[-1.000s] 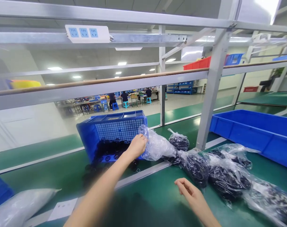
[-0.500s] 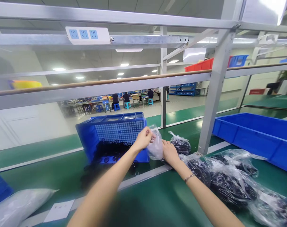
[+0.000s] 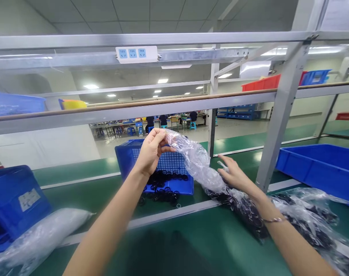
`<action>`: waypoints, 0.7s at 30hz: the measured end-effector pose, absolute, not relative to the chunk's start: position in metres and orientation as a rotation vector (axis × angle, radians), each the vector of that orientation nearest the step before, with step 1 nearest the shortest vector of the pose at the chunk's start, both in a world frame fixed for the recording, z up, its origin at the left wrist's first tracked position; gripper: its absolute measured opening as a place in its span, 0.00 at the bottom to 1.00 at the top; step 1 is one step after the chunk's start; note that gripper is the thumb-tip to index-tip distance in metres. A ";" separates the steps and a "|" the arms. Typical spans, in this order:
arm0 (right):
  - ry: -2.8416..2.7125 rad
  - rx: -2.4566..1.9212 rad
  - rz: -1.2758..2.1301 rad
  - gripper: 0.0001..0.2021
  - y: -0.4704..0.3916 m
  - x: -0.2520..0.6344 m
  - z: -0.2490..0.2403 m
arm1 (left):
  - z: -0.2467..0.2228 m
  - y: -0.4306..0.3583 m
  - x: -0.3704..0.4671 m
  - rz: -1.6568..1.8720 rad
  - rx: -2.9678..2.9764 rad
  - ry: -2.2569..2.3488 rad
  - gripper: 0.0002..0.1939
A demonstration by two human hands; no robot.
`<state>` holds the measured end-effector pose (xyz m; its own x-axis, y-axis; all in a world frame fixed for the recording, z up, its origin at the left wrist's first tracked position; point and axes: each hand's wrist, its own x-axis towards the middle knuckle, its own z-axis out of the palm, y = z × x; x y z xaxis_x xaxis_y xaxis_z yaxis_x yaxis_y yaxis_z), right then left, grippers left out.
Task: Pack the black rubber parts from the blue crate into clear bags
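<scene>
My left hand (image 3: pixel 153 149) is raised in front of the tipped blue crate (image 3: pixel 125 156), pinching one end of a clear plastic bag (image 3: pixel 195 155). The bag stretches down and to the right, crumpled along its length. Black parts show at its lower end, where it meets other filled bags, and I cannot tell where it stops. To the right of the bag is my right hand (image 3: pixel 234 174), fingers spread, holding nothing I can see. Black rings (image 3: pixel 163 191) lie in the crate's mouth and spill onto the green table (image 3: pixel 174 237).
More clear bags of black parts (image 3: pixel 309 222) lie at the right. Behind them sits a long blue bin (image 3: pixel 320 161). At left are another blue crate (image 3: pixel 16 195) and a whitish plastic bag (image 3: pixel 53 234). A metal post (image 3: pixel 283 107) rises at right.
My left hand has moved up and left, drawing the bag out long. My right hand has gone from the bunched bag to spread fingers at its right. The view has shifted left.
</scene>
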<state>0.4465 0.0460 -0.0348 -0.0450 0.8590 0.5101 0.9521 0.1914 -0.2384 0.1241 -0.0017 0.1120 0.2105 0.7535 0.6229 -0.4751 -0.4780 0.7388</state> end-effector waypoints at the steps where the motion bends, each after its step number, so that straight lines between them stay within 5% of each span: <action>1: -1.891 -1.449 -0.068 0.28 0.022 0.436 -0.023 | 0.112 -0.011 0.122 1.462 1.441 0.272 0.08; 5: -1.932 -0.873 0.358 0.37 -0.059 0.371 0.005 | 0.106 -0.049 0.120 1.228 1.432 0.196 0.07; 8: -2.047 -0.836 0.537 0.21 -0.090 0.328 0.007 | 0.099 -0.068 0.102 1.183 1.415 0.170 0.08; 16: -1.843 -1.007 0.748 0.17 -0.113 0.300 -0.006 | 0.050 -0.058 -0.021 1.819 1.507 1.171 0.10; 21: -1.736 -1.099 0.720 0.15 -0.103 0.263 -0.029 | -0.009 -0.111 0.011 2.143 2.105 1.411 0.09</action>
<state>0.2630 -0.1035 -0.0291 -0.1701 0.9036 0.3931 0.3604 0.4283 -0.8286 0.0108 -0.1108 -0.0089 -0.1861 0.4209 0.8878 0.6491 -0.6257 0.4327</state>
